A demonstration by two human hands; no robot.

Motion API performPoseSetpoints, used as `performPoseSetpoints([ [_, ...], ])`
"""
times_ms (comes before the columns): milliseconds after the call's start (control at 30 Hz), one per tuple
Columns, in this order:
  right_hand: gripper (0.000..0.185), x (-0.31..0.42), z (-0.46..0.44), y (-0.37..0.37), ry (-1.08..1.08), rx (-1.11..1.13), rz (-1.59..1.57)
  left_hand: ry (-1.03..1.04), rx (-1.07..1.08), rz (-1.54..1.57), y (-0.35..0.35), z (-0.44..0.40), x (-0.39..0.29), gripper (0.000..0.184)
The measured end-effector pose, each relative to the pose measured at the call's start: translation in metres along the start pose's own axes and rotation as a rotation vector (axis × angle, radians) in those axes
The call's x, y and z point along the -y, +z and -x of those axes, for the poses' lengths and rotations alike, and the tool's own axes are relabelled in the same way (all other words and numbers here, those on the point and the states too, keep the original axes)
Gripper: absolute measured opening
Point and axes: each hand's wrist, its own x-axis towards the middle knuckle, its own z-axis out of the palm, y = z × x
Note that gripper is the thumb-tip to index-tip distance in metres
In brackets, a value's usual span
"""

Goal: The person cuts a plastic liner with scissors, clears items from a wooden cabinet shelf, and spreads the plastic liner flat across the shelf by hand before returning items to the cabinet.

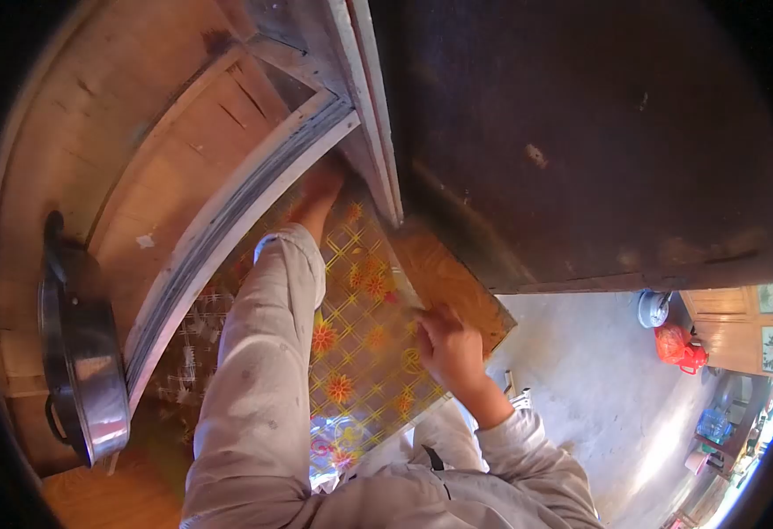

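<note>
A brown plastic sheet with a yellow lattice and orange flowers (339, 388) covers the low wooden surface in front of me. My right hand (453, 354) is closed at the sheet's right edge, its curled fingers seeming to pinch that edge. Bare wood (446, 271) shows just past it. Reaching far forward along the left side of the sheet, my left arm ends in the shaded corner. My left hand (323, 185) looks small and blurred there, and its fingers cannot be made out.
A dark panel (580, 150) rises at the right above the wood. On the left, a black pot (82, 353) stands by a wooden frame (237, 212). Across the grey floor (572, 370) are a metal pot (654, 309), a red bag (670, 342) and a wooden cabinet (727, 319).
</note>
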Motion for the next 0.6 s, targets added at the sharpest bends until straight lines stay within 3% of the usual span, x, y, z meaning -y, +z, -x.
performPoseSetpoints([
  [67,0.02,-0.001,0.006,-0.002,0.021,-0.021,-0.022,0.164,0.033,-0.234,0.011,-0.016,0.03,0.045],
  [133,0.018,-0.002,0.012,-0.002,0.047,-0.06,-0.021,0.12,0.039,-0.072,0.008,-0.022,0.036,0.045],
  [267,0.016,-0.022,0.022,-0.006,0.085,-0.132,0.026,-0.21,0.242,0.252,-0.016,-0.016,0.021,0.039],
  [333,0.015,-0.029,0.023,-0.01,0.12,-0.142,0.056,-0.083,0.135,0.291,0.023,-0.042,0.058,0.036],
  [400,0.013,-0.032,0.018,-0.016,0.174,-0.145,0.093,0.107,-0.097,0.009,0.054,-0.061,0.095,0.034],
  [433,0.013,-0.037,0.016,-0.016,0.201,-0.151,0.1,0.234,-0.278,-0.292,0.055,-0.062,0.101,0.034],
  [500,0.012,-0.048,0.013,-0.014,0.262,-0.161,0.114,0.235,-0.488,-0.157,0.068,-0.062,0.107,0.032],
  [533,0.01,-0.049,0.009,-0.016,0.254,-0.157,0.118,0.102,-0.497,0.278,0.064,-0.052,0.1,0.031],
  [600,0.01,-0.055,0.007,-0.014,0.268,-0.142,0.104,-0.045,-0.397,0.609,0.024,-0.017,0.061,0.029],
])
